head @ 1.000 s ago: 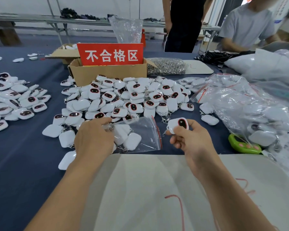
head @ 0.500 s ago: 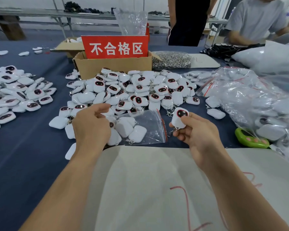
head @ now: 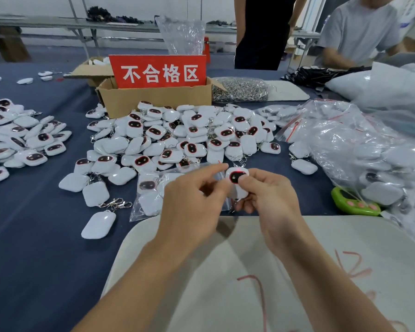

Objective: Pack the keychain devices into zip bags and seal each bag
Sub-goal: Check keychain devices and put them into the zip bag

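Slid the left hand (head: 194,200) rightward along the zip bag (head: 151,195) since a second ago, up to its red-striped mouth and against the right hand (head: 271,202). Now seems to pinch the bag's lip between thumb and forefinger. Right fingers (head: 244,179) curled round one keychain device (head: 235,176), held face up just at the mouth, midway along the counter's (head: 34,236) front edge. Not yet inside. Could catch the dangling clasp on the lip, or jam against devices already in the bag, leaving the zip strip unable to close flat.
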{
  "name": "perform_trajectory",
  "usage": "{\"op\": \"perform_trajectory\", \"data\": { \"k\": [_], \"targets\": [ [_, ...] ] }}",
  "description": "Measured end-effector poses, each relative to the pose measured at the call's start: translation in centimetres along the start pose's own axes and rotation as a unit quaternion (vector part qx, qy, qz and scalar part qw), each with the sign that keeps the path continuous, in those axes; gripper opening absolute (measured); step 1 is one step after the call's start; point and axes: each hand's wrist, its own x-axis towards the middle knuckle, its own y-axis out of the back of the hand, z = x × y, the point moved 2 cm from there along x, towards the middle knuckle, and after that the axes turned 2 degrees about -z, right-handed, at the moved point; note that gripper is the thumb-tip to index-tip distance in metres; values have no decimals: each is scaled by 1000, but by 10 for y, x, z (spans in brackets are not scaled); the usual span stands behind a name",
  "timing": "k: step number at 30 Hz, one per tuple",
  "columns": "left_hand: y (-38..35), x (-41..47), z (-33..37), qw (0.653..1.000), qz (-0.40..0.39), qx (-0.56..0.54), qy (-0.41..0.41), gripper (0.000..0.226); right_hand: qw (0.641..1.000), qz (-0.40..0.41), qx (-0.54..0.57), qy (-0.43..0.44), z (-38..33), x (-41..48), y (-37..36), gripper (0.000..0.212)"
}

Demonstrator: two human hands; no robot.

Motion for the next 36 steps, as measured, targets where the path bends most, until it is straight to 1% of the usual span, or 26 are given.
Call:
{"op": "perform_trajectory", "data": {
  "k": [1, 3, 4, 8, 11, 14, 17, 21, 28, 32, 36],
  "targets": [
    [-1, 1, -1, 1000, -16, -10, 2, 25, 1000, 0, 3, 7, -1, -2, -1, 30],
    [-1, 4, -2, 999, -34, -28, 1, 37, 1000, -2, 10, 13, -3, -2, -2, 33],
    [-1, 5, -1, 999, -38, -37, 4, 37, 1000, -6, 10, 14, -4, -2, -3, 32],
    [-2, 8, -4, 994, -24, -98, 48, 14, 999, -35, -9, 23, -5, -2, -6, 26],
    [0, 10, -5, 992, 4, -114, 51, 11, 997, -59, -33, 29, -4, -4, -8, 25],
    [1, 10, -4, 994, 26, -102, 41, 22, 995, -78, -54, 38, -3, -4, -9, 24],
    [2, 10, -5, 997, 32, -69, 23, 24, 994, -91, -59, 34, 1, -5, -11, 27],
    [0, 10, -7, 998, 15, -65, 23, 14, 994, -71, -65, 45, 4, -2, -10, 26],
    [0, 11, -9, 998, 18, -53, 29, 18, 990, -60, -107, 72, 0, -3, -9, 28],
    [1, 11, -11, 999, 16, -35, 29, 19, 984, -23, -155, 81, 6, -2, -8, 20],
    [1, 11, -13, 999, 34, -25, 28, 10, 989, 40, -118, 83, 4, -1, -2, 17]
  ]
}}
